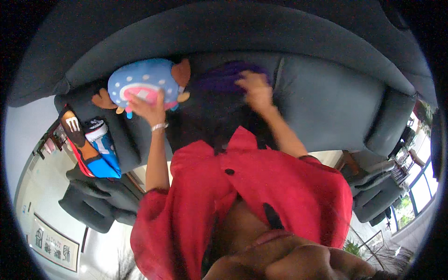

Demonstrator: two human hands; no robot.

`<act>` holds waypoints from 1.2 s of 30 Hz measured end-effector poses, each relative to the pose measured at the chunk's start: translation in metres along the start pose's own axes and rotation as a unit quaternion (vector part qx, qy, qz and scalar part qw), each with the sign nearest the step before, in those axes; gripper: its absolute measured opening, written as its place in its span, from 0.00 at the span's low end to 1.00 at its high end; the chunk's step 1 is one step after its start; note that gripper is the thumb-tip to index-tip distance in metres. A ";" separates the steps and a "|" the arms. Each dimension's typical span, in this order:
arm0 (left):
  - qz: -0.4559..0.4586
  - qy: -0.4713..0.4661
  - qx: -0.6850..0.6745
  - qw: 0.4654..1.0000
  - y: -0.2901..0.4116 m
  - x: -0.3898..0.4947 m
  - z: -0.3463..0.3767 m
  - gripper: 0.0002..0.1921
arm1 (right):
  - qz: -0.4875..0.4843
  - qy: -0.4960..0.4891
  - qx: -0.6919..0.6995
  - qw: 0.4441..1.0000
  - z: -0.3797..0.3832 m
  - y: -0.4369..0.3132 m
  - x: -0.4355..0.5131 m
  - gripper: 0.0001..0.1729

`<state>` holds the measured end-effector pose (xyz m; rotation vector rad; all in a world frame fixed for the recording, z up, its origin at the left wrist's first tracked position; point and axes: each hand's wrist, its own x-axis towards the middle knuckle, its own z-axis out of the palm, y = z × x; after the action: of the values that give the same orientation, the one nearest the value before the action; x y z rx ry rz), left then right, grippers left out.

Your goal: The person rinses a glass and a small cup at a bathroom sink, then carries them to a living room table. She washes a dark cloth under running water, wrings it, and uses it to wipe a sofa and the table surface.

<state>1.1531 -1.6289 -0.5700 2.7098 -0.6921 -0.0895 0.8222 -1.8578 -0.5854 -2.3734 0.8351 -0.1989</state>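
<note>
My left hand (145, 108) grips the front of a blue plush toy (147, 75), thumb and fingers spread over its pink oval patch. White dots cover the plush, and brown antler-like parts stick out at its sides. It rests on a dark sofa seat, close to the backrest. To the right, my right hand (258, 89) is at a dark purple cloth-like item (224, 78), its fingers bent and blurred by motion. Whether those fingers hold the purple item cannot be seen.
On the sofa's left armrest (127, 143) lie two printed cloth items, one orange and blue (92, 152), one blue and white (101, 140). The sofa backrest (227, 29) curves behind the seat (325, 101). Grey armchairs (92, 199) stand further off.
</note>
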 end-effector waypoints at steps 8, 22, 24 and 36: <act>-0.093 -0.069 0.329 0.937 0.025 0.050 0.038 0.74 | 0.338 0.289 -0.133 0.886 -0.156 0.242 -0.096 0.31; -0.157 0.015 0.076 0.984 0.106 0.018 -0.002 0.70 | -0.210 -0.310 -0.002 0.927 0.083 -0.093 -0.002 0.36; -0.104 0.062 -0.081 0.989 0.095 -0.009 -0.004 0.61 | -0.307 -0.306 0.032 0.901 0.083 -0.118 0.003 0.33; -0.051 0.207 0.017 0.977 -0.257 -0.141 -0.236 0.40 | -0.388 -0.213 -0.055 0.895 0.298 -0.336 -0.072 0.34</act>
<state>1.1795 -1.2772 -0.4386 2.6680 -0.4316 0.4536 1.0372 -1.4582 -0.6220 -2.5917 -0.3414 0.0617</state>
